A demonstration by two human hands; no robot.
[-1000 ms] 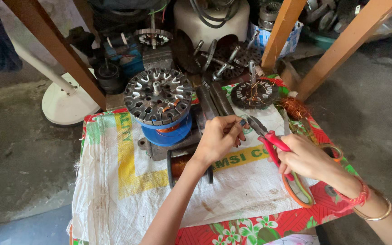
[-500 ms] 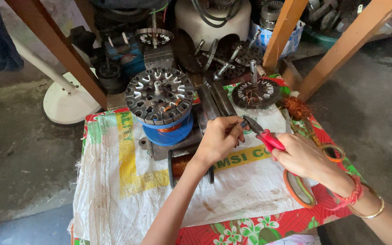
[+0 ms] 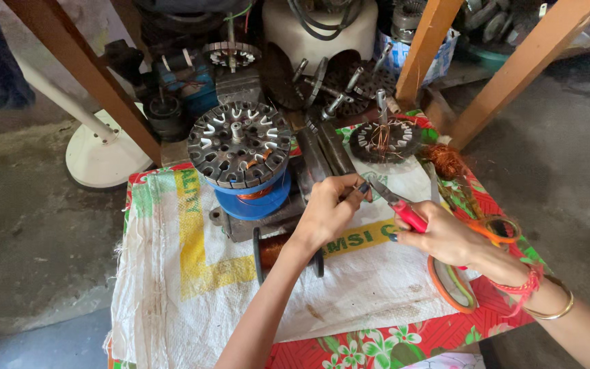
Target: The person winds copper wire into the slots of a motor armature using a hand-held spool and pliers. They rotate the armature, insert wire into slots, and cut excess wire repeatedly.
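My left hand (image 3: pixel 326 212) is closed with its fingertips pinched together at the tip of red-handled pliers (image 3: pixel 396 205); what it pinches is too small to see. My right hand (image 3: pixel 445 238) grips the pliers' red handles, jaws pointing up-left toward the left fingers. Both hands hover over a white woven sack (image 3: pixel 192 273) spread on a low table. A slotted round stator core (image 3: pixel 239 142) sits on a blue spool (image 3: pixel 254 199) just left of my left hand. A copper wire spool (image 3: pixel 271 251) lies under my left wrist.
A second stator (image 3: pixel 385 140) with copper wire strands stands behind the hands, with a tangle of copper wire (image 3: pixel 445 160) to its right. Orange-handled scissors (image 3: pixel 493 227) and an orange ring (image 3: pixel 451 283) lie by my right wrist. Wooden legs (image 3: pixel 520 68) and fan parts crowd the back.
My right hand with the pliers has shifted slightly up and left, bringing the jaws closer to my left fingertips. The left hand has barely moved.
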